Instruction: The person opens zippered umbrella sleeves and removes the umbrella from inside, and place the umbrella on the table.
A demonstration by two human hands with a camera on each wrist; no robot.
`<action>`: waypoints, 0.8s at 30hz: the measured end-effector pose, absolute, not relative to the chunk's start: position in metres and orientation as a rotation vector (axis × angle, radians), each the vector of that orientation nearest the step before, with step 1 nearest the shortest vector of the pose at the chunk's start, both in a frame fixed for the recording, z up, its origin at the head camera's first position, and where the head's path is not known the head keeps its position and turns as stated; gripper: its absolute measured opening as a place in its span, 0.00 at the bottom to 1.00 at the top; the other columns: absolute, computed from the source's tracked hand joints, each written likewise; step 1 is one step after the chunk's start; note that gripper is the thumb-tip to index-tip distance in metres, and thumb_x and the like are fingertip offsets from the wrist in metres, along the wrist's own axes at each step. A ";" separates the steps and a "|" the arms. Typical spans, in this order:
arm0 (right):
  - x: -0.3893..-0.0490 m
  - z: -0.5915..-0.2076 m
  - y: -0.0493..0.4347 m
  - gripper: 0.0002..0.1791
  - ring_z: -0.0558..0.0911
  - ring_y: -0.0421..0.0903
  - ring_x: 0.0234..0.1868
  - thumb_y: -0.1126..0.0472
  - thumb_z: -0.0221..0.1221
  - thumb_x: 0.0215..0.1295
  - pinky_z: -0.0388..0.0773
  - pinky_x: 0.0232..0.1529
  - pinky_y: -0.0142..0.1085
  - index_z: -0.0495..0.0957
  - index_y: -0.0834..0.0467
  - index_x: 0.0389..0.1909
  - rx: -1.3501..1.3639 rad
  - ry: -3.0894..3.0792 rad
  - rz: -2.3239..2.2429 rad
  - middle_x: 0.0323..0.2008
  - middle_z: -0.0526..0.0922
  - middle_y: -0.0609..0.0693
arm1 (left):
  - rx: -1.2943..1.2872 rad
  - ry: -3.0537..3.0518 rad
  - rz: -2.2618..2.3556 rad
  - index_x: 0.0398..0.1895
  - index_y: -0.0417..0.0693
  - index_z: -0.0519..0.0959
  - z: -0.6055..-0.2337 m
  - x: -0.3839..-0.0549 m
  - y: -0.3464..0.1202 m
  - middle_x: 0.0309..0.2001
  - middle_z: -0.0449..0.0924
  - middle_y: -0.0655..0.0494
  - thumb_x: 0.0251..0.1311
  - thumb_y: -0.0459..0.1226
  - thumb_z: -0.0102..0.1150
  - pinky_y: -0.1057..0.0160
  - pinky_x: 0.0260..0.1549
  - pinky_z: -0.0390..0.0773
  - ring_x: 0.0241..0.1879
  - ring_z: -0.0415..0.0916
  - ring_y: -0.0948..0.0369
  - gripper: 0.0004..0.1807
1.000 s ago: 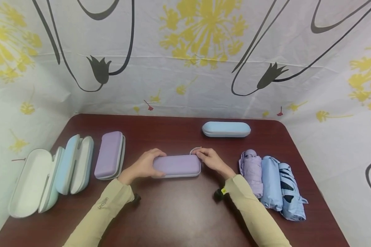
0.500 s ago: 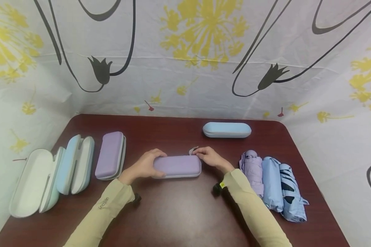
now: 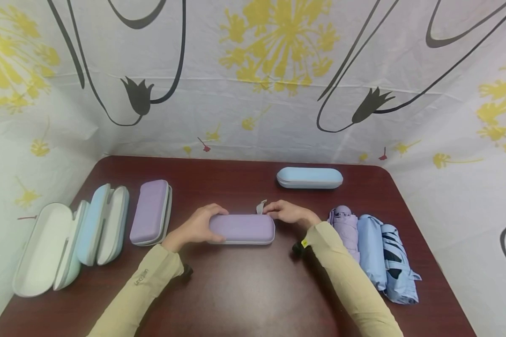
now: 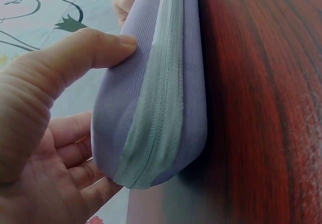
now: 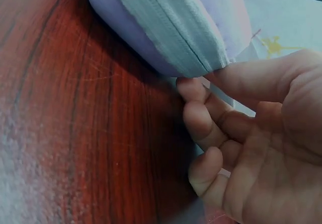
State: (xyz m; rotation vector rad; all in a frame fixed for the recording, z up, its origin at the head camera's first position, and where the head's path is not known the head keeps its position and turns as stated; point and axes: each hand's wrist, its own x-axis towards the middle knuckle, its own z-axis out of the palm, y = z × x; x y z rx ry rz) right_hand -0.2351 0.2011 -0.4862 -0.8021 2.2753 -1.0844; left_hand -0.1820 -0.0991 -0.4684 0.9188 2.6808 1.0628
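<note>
A closed-looking purple zip case [image 3: 242, 228] lies flat across the middle of the table, its pale zip band [image 4: 161, 98] running along the side. My left hand [image 3: 199, 225] grips its left end, thumb on the near side and fingers around the far side. At the back right corner my right hand [image 3: 287, 213] pinches the zip's pull, with a grey strap [image 3: 260, 207] sticking up beside the fingertips. In the right wrist view the thumb lies against the case's corner and the other fingers [image 5: 204, 168] curl beneath; the pull is mostly hidden there.
Left on the table [image 3: 236, 295] stand another purple case [image 3: 149, 213], an open light blue case [image 3: 103, 224] and an open pale green case [image 3: 46, 252]. A blue case [image 3: 309, 178] lies at the back. Folded umbrellas, one purple [image 3: 346, 234] and two blue [image 3: 370, 250], lie right.
The right hand and the grey strap have shifted slightly left along the case's back edge, and that wrist has turned a little. The left hand keeps its grip on the case.
</note>
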 end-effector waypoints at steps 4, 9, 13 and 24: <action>-0.235 -0.485 0.200 0.11 0.73 0.47 0.47 0.71 0.50 0.64 0.67 0.52 0.37 0.79 0.69 0.40 -0.795 2.266 -1.097 0.40 0.80 0.56 | 0.925 2.681 1.065 0.49 0.41 0.77 -0.469 -0.183 -0.099 0.47 0.77 0.51 0.32 0.39 0.75 0.54 0.46 0.72 0.46 0.73 0.54 0.34; -0.235 -0.486 0.199 0.10 0.73 0.49 0.48 0.70 0.51 0.63 0.66 0.55 0.39 0.80 0.68 0.38 -0.779 2.273 -1.119 0.39 0.80 0.55 | 0.931 2.680 1.065 0.49 0.42 0.77 -0.470 -0.183 -0.100 0.46 0.77 0.52 0.32 0.40 0.75 0.55 0.45 0.73 0.45 0.73 0.55 0.33; -0.235 -0.484 0.199 0.10 0.73 0.48 0.47 0.70 0.51 0.63 0.67 0.53 0.38 0.79 0.69 0.37 -0.794 2.276 -1.109 0.39 0.81 0.55 | 0.939 2.682 1.061 0.49 0.42 0.77 -0.470 -0.183 -0.101 0.46 0.77 0.52 0.32 0.40 0.75 0.55 0.45 0.73 0.45 0.73 0.55 0.33; -0.239 -0.480 0.197 0.11 0.71 0.41 0.35 0.71 0.48 0.62 0.67 0.39 0.32 0.79 0.68 0.39 -0.775 2.246 -1.006 0.26 0.74 0.47 | 0.915 2.670 1.048 0.50 0.41 0.77 -0.468 -0.183 -0.100 0.48 0.77 0.51 0.33 0.40 0.75 0.53 0.47 0.73 0.47 0.72 0.55 0.34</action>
